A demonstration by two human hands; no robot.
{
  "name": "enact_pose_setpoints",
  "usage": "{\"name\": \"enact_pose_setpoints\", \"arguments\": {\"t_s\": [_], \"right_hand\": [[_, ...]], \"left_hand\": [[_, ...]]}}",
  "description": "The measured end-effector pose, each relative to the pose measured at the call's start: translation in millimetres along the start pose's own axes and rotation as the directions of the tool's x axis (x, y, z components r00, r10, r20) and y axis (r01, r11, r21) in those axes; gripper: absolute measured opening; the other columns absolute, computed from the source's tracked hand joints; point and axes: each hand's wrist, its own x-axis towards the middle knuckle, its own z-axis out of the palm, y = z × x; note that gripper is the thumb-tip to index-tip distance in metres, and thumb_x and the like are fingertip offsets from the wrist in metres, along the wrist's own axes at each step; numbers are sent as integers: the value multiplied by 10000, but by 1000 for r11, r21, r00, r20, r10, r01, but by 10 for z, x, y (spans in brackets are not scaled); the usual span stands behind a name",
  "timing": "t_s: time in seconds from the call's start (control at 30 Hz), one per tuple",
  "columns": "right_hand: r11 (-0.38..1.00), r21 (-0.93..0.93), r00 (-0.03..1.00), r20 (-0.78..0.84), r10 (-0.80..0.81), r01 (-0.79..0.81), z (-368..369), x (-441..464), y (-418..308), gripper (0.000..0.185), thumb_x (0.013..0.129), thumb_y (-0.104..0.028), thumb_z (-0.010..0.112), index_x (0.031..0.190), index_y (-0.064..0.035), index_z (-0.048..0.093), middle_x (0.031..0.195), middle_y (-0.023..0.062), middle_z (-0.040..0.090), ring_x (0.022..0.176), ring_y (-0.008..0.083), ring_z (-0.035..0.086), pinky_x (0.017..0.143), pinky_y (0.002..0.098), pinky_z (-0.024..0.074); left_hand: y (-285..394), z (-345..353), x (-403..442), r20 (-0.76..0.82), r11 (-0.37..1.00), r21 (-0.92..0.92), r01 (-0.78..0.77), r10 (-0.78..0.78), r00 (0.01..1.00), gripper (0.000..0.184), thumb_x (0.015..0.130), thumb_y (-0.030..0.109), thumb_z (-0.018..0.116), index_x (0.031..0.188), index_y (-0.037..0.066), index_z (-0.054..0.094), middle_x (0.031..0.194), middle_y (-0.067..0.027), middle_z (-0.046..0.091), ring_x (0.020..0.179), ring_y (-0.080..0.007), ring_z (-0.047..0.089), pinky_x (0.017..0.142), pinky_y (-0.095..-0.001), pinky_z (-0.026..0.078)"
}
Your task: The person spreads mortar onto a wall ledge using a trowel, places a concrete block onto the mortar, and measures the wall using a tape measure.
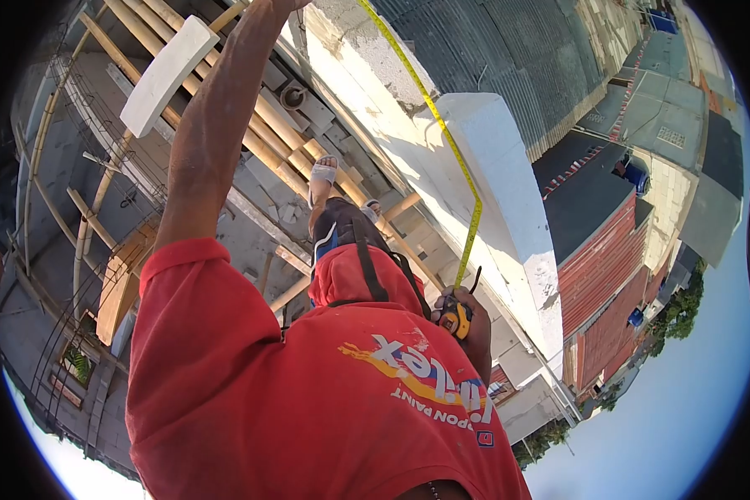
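My right hand (pixel 477 327) is wrapped round a yellow and black tape measure (pixel 454 318) near the right side of my red shirt (pixel 308 400). From its case a yellow blade (pixel 452 146) runs upward, bends along the pale wall top, and leaves the view at the top edge. My left arm (pixel 217 125) stretches up on the left. Only a bit of my left hand (pixel 290 4) shows at the top edge, its fingers cut off, so what it touches is hidden.
Below me, bamboo poles (pixel 267 137) form scaffolding, with my sandalled foot (pixel 323 172) on them. A white slab (pixel 171 75) lies beside my left arm. The pale wall (pixel 496 154) borders a corrugated roof (pixel 508 50); red roofing (pixel 600 250) lies lower right.
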Motion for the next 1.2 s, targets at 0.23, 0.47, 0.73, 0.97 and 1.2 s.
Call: {"name": "enact_pose_setpoints", "arguments": {"t_s": [0.23, 0.47, 0.73, 0.97, 1.2], "right_hand": [[999, -37, 1000, 4, -21, 21, 0, -18, -4, 228, 957, -211, 545, 1038, 0, 577, 801, 136, 631, 628, 251, 640, 567, 338, 565], [1000, -9, 1000, -22, -22, 21, -10, -37, -14, 234, 962, -212, 535, 1042, 4, 577, 808, 140, 633, 638, 247, 636, 575, 341, 561], [999, 44, 1000, 5, -7, 7, -2, -25, -53, 224, 964, -203, 538, 1043, 3, 576, 818, 136, 637, 655, 245, 635, 606, 354, 571], [999, 34, 1000, -5, 4, -4, -86, 17, -28, 179, 966, -179, 555, 1029, -12, 561, 811, 129, 622, 664, 274, 632, 599, 364, 576], [999, 52, 1000, -4, -11, 11, -31, -3, -23, 197, 948, -182, 560, 1024, 0, 576, 811, 133, 630, 655, 248, 624, 606, 355, 567]], "left_hand": [[-46, -117, 218, 81, 998, 70, 4, -9, 997, 377, 1054, 134, 512, 1428, 89, 503, 1435, -71, 564, 1349, -253, 497, 1129, -437, 420], [-75, -166, 326, 83, 996, 94, -8, 0, 997, 367, 1056, 158, 513, 1416, 85, 519, 1451, -60, 552, 1368, -240, 478, 1153, -428, 383], [-46, -46, 177, 85, 995, 91, -31, 23, 996, 344, 1040, 132, 538, 1379, 78, 554, 1420, -61, 577, 1347, -239, 500, 1101, -420, 441], [-126, -213, 295, 159, 996, 76, -54, 42, 986, 305, 1020, 131, 574, 1320, 78, 595, 1365, -62, 621, 1276, -250, 559, 1091, -437, 450], [-14, -7, -53, 28, 991, 131, -2, -2, 1000, 323, 1047, 156, 539, 1359, 75, 558, 1374, -77, 615, 1315, -262, 542, 1102, -471, 440]]}}
